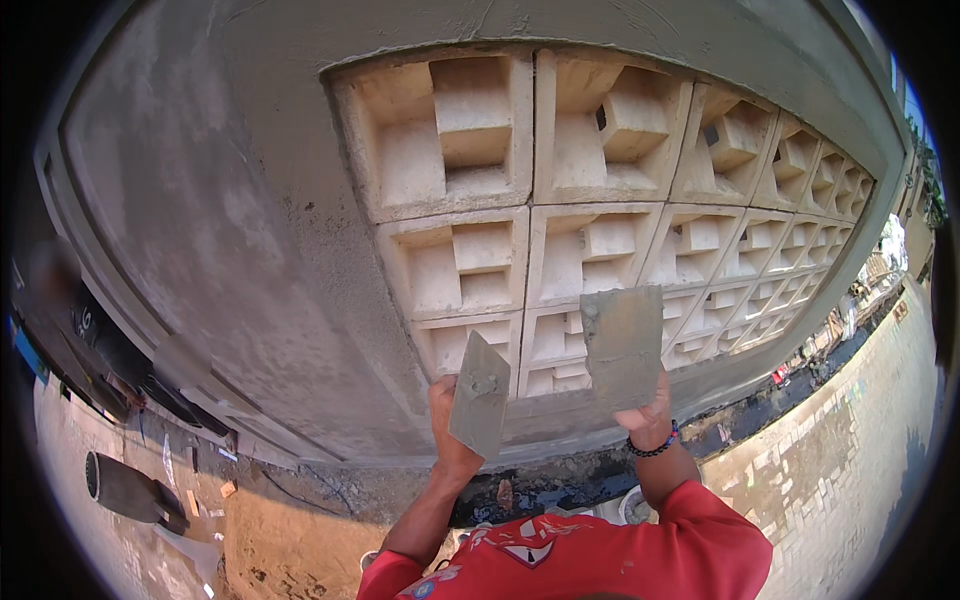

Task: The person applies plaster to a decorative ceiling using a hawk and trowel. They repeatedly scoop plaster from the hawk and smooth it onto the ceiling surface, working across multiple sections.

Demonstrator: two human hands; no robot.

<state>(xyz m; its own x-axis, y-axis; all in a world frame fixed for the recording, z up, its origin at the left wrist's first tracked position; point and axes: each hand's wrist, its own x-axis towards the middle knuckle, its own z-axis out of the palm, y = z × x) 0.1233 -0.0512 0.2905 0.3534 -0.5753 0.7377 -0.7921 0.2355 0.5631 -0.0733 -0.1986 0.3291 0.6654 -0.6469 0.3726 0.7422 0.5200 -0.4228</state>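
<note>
My left hand [443,400] is closed on a flat grey plastering trowel [484,390], tilted, with a small lump of mortar on its face. My right hand [645,415] grips a second, wider plastering trowel [623,345], its rectangular face smeared with mortar. The blades hide both handles and most of my fingers. In front of both trowels is a panel of pale ventilation blocks [528,200], set into a grey plastered wall [210,200]. Both blades overlap the lowest block row in view; whether they touch it I cannot tell.
A white bucket [635,506] stands below my right arm. Dark wet ground [540,494] runs along the wall's foot. To the left lies a black cylindrical container [130,488] near sandy soil [280,545]. A person in dark clothing [95,325] is at the far left. Paving [800,490] stretches right.
</note>
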